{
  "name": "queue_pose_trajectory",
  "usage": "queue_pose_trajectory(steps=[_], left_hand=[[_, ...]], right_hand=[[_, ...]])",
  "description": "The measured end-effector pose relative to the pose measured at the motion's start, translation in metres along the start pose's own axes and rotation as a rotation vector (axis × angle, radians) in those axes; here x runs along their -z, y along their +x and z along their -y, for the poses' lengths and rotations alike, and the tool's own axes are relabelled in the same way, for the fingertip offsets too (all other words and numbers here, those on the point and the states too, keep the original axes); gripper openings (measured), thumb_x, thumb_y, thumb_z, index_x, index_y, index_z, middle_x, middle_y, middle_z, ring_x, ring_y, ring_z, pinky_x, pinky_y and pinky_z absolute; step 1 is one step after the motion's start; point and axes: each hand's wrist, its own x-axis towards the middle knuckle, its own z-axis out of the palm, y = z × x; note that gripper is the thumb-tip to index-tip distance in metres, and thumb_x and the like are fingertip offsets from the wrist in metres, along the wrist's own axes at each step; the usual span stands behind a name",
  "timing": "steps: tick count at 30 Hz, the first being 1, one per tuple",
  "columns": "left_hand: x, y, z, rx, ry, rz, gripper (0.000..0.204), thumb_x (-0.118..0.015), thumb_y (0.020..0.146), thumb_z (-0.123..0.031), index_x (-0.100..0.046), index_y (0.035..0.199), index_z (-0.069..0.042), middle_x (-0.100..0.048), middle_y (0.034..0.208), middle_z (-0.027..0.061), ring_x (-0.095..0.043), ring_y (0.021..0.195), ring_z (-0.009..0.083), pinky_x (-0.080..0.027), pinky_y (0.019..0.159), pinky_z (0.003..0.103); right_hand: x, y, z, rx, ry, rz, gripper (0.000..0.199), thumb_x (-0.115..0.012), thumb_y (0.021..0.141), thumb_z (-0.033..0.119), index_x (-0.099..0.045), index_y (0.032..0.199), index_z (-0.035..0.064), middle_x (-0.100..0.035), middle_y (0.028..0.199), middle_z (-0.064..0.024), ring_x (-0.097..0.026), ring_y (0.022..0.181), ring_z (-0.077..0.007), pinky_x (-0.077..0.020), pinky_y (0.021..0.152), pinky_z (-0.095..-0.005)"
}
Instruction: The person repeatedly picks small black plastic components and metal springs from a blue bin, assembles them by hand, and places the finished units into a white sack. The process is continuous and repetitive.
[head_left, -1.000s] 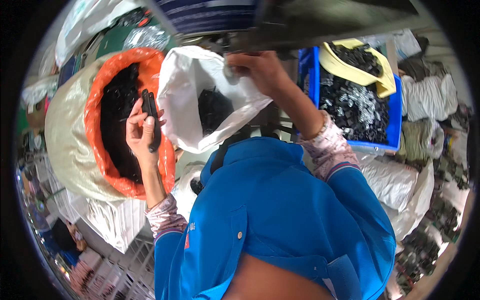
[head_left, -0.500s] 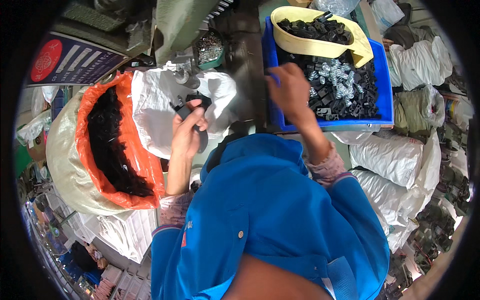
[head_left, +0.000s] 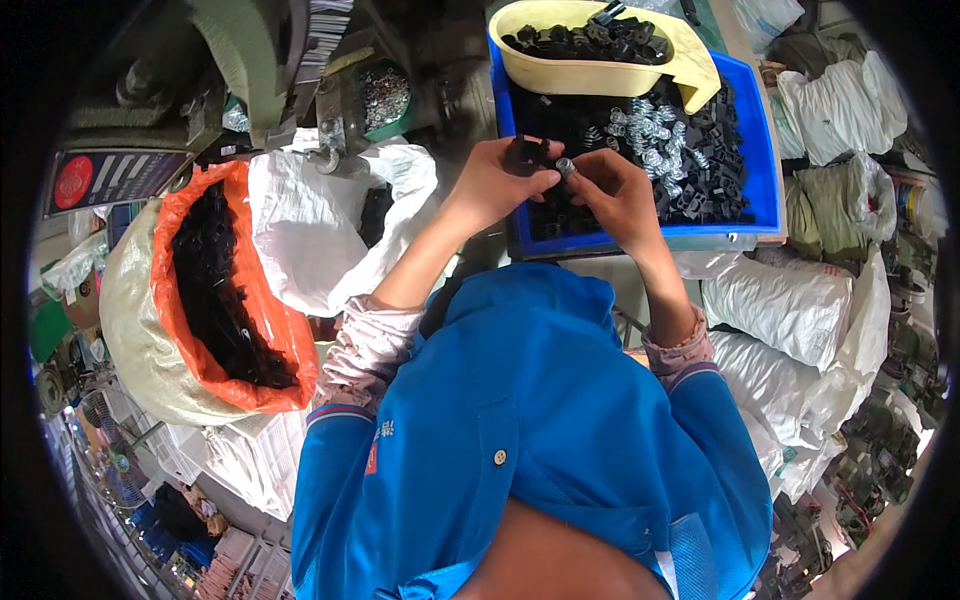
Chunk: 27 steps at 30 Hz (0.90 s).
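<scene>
Over the near left part of a blue bin [head_left: 640,238], both hands are close together. My left hand [head_left: 492,186] is closed on a black plastic part [head_left: 530,153], whose full shape the fingers hide. Between the fingertips of my right hand [head_left: 622,196] is a small silvery coil spring [head_left: 565,167], right beside the black part; whether they touch I cannot tell. Inside the bin lie a pile of similar coil springs [head_left: 655,140] and many small black parts [head_left: 715,180]. A yellow scoop-shaped tray [head_left: 560,85] holding black pieces [head_left: 585,42] rests across the bin's far side.
At left stands a sack with an orange liner [head_left: 270,345], full of black pieces. Beside it is a white sack [head_left: 305,235], below a machine frame [head_left: 235,60]. A green container [head_left: 395,125] of small metal pieces sits farther back. Stuffed white sacks [head_left: 780,310] line the right.
My left hand has moved right from above the white sack to the bin with the black part. My right hand has come down beside it, now with a spring in its fingers.
</scene>
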Motion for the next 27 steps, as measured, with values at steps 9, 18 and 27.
queue_pose_trajectory(steps=[9, 18, 27], left_hand=[[-0.02, 0.004, 0.01, -0.145, 0.311, 0.047, 0.021, -0.075, 0.084, -0.007, -0.068, 0.103, 0.001, -0.069, 0.091, 0.0049, -0.064, 0.078, 0.0086, -0.053, 0.07, 0.025], [-0.043, 0.004, 0.002, 0.13, 0.122, 0.076, 0.017, -0.074, 0.086, -0.013, -0.067, 0.092, 0.001, -0.067, 0.076, 0.0067, -0.064, 0.066, 0.0119, -0.052, 0.061, 0.026], [-0.048, 0.007, 0.021, 0.41, -0.339, 0.037, 0.023, -0.073, 0.087, -0.019, -0.065, 0.092, 0.003, -0.067, 0.082, 0.0124, -0.067, 0.067, 0.0191, -0.056, 0.058, 0.03]], right_hand=[[0.013, -0.017, -0.015, -0.098, 0.409, 0.053, 0.019, -0.068, 0.091, 0.011, -0.064, 0.103, -0.0033, -0.07, 0.092, -0.0087, -0.067, 0.081, -0.0143, -0.056, 0.071, -0.0271], [0.024, -0.037, -0.022, -0.209, 0.605, -0.129, 0.019, -0.069, 0.088, 0.005, -0.066, 0.105, -0.0039, -0.07, 0.092, -0.0093, -0.066, 0.079, -0.0146, -0.0554, 0.074, -0.0264], [0.014, -0.048, -0.027, 0.049, 0.41, -0.31, 0.02, -0.069, 0.084, -0.005, -0.066, 0.104, -0.0021, -0.069, 0.098, -0.006, -0.065, 0.089, -0.0114, -0.0517, 0.084, -0.0248]])
